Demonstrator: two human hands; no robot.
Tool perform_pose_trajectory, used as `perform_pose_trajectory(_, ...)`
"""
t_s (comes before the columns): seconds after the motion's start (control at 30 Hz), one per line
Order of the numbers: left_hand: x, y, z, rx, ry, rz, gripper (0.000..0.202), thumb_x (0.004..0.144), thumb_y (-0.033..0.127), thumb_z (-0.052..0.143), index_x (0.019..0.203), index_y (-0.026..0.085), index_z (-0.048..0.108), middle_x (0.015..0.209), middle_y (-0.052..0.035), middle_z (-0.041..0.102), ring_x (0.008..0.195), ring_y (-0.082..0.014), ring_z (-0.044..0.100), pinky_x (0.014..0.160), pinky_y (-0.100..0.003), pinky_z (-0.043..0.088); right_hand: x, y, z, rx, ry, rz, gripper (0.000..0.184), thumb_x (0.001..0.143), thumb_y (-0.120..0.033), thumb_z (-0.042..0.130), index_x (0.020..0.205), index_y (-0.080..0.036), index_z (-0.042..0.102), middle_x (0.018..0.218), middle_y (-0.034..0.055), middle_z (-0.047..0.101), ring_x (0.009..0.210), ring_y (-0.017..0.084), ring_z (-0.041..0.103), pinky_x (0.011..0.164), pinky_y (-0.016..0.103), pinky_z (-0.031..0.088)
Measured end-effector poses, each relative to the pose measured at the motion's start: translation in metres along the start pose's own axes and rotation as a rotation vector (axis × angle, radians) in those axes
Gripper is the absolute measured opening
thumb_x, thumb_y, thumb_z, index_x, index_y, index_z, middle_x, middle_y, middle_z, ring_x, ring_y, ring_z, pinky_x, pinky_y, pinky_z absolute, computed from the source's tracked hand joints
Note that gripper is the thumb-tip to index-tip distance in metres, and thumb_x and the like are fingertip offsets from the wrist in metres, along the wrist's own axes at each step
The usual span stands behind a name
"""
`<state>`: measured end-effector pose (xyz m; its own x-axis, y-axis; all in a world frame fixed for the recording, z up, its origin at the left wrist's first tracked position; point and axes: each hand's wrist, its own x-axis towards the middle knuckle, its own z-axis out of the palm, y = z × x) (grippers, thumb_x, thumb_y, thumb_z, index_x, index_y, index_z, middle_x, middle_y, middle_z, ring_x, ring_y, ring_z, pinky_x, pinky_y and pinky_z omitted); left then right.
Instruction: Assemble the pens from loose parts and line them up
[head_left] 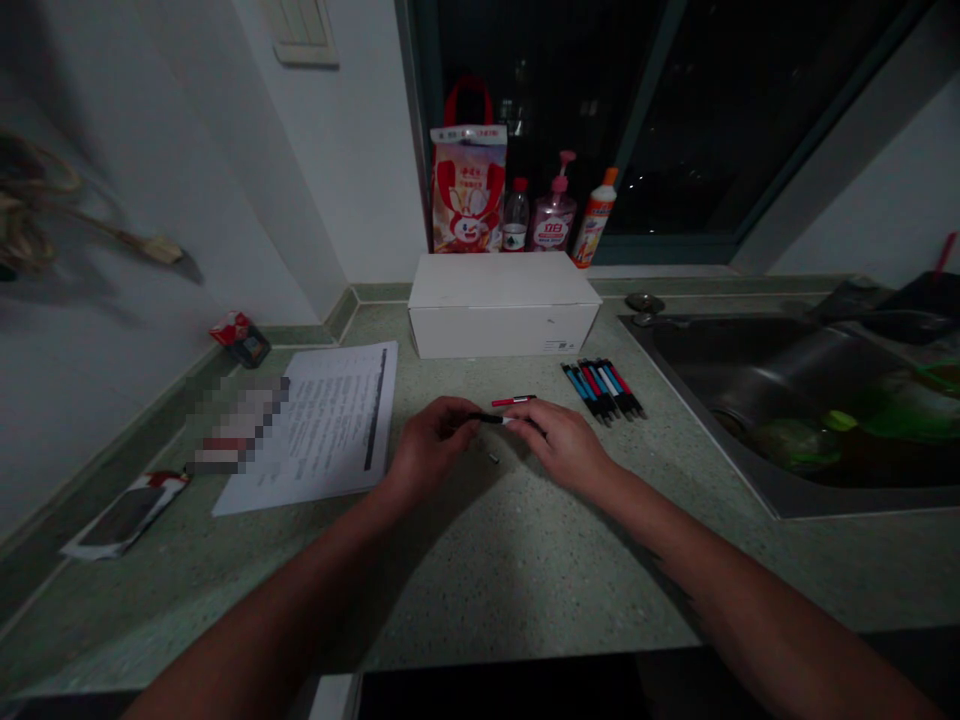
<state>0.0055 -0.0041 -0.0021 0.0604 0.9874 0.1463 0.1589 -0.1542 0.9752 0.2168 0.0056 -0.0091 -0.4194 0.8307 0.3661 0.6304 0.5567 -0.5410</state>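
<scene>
Green speckled counter (pixel 480 570) with a steel sink (pixel 757 400) at right, its rim well clear of the hands; white box (pixel 502 320) behind, and a pump bottle (pixel 553 215) labelled 立白 at the window. Left hand (pixel 427 450) and right hand (pixel 562 447), fingers (pixel 448 418) curled closed, both grip a black pen (pixel 487 418), just beside a red pen (pixel 514 400) and a small metal piece (pixel 493 458).

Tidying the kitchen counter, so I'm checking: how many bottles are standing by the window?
3, from left to right: a clear water bottle, a pink pump bottle and a white squeeze bottle with an orange cap, all behind the white box. The box or bag may hide others.
</scene>
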Motion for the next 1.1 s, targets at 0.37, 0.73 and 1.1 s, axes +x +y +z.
perform_pose_trajectory(0.37,-0.001,0.001,0.0,0.05,-0.032,0.044,0.007,0.077,0.025,0.068,0.083,0.022,0.07,0.072,-0.0023,0.069,0.064,-0.0159,0.063,0.063,-0.03,0.052,-0.001,0.002,0.0,0.041,0.021,0.057,0.009,0.09,-0.028,0.065,0.098,-0.023,0.064,0.1,0.0067,0.074,0.087,0.021,0.069,0.074,0.033,0.05)
perform_pose_trajectory(0.73,0.004,-0.004,-0.001,0.013,-0.085,-0.067,0.014,0.075,0.031,0.069,0.083,0.019,0.066,0.07,-0.0029,0.071,0.059,-0.0154,0.061,0.058,-0.028,0.047,-0.001,0.001,-0.001,-0.169,-0.017,-0.045,0.014,0.098,-0.032,0.057,0.101,-0.023,0.068,0.102,0.007,0.074,0.091,0.022,0.069,0.075,0.034,0.05)
perform_pose_trajectory(1.1,0.003,-0.003,-0.001,0.021,-0.137,-0.063,0.015,0.08,0.035,0.067,0.074,0.022,0.071,0.068,-0.006,0.072,0.055,-0.016,0.059,0.057,-0.029,0.048,-0.003,0.001,-0.001,-0.235,0.072,-0.178,0.014,0.099,-0.031,0.057,0.1,-0.021,0.067,0.1,0.0096,0.072,0.096,0.024,0.067,0.08,0.037,0.051)
